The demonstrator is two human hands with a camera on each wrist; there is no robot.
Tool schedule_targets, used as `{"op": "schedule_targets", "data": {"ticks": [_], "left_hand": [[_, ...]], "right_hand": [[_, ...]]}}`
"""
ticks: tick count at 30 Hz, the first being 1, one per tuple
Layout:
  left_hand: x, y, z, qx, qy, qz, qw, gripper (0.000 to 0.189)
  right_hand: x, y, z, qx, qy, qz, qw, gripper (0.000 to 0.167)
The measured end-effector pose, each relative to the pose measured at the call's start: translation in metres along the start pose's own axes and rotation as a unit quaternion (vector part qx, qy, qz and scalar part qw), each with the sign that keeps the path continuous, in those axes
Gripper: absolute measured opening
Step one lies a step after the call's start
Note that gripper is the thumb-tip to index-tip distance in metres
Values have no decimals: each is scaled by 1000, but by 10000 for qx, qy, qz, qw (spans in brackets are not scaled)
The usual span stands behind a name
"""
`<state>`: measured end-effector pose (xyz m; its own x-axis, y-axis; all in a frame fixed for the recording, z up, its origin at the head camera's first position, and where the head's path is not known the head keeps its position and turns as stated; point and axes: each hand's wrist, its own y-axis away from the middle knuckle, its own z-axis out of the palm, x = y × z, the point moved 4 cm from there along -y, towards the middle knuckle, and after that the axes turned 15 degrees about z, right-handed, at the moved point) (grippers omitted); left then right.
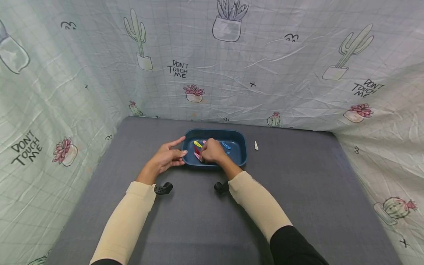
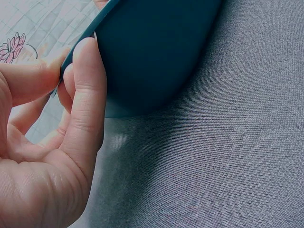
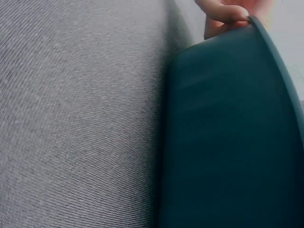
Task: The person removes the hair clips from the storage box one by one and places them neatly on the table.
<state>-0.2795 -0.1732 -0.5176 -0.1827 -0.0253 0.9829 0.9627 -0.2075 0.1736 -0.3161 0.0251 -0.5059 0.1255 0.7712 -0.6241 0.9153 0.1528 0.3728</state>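
Right hand (image 1: 212,150) and left hand (image 1: 166,157) were both at the blue tray (image 1: 237,147), which sat on the grey worktop (image 1: 298,206) near its far edge. Small hair clips lay inside: a yellow clip (image 1: 198,144), a red clip (image 1: 197,150) and, by the near left corner, a pink clip (image 1: 197,156), with a blue clip (image 1: 226,145) farther right. A white clip (image 1: 256,145) lay alone on the worktop, just off the tray's right end. All of them looked very light to me, probably thin, stiff metal with a smooth coat, likelier to skid on the tray floor than to bend; a fingertip pinch across the broad end seemed the best hold, perhaps with a nail slipped underneath. The tray itself seemed light, firm plastic, easily shoved and best steadied by its rim. The left hand pinched that rim at the left end, index finger stretched toward the far corner. The right hand was bent down into the tray, fingers folded in beside the pink clip; whether a clip was caught between the fingertips, I couldn't tell.
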Motion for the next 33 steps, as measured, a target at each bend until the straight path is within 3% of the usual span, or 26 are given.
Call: {"op": "schedule_targets", "data": {"ticks": [9,22,33], "left_hand": [[-3,-1,-1,-26,-51,-4,10000,73],[0,-2,-1,-15,-45,-21,10000,74],[-1,-2,0,6,-39,-61,10000,74]], "right_hand": [[2,4,-5,-221,-726,430,9962,12],[2,8,-15,-497,-1521,403,9863,13],[2,14,-33,-376,-1457,374,9879,11]]}}
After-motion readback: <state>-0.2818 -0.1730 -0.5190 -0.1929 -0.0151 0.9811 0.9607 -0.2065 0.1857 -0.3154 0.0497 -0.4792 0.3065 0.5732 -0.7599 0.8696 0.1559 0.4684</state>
